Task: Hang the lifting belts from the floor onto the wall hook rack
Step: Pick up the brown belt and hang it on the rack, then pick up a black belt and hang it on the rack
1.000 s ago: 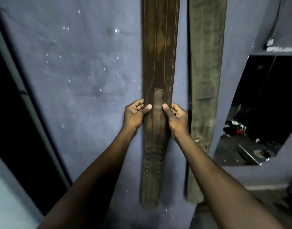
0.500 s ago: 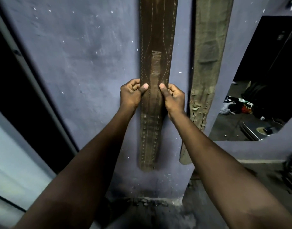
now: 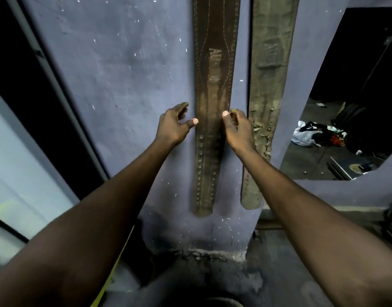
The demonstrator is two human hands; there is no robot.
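A worn gym corner: lifting belts (image 3: 215, 89) on a scuffed purple wall (image 3: 128, 69), bare concrete floor (image 3: 212, 280).

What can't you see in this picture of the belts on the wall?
- Hooks: head view, the top edge cuts off the brown belt and the olive belt.
- Brown belt's lettering: too worn to read fully.
- Right hand grip: fingers curl behind the belt's edge.
- Floor items: too small.

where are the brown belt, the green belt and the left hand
brown belt (image 3: 213, 69), head view, on its lettered middle
green belt (image 3: 269, 85), head view, on its wide upper part
left hand (image 3: 171, 127), head view, on the back of the hand
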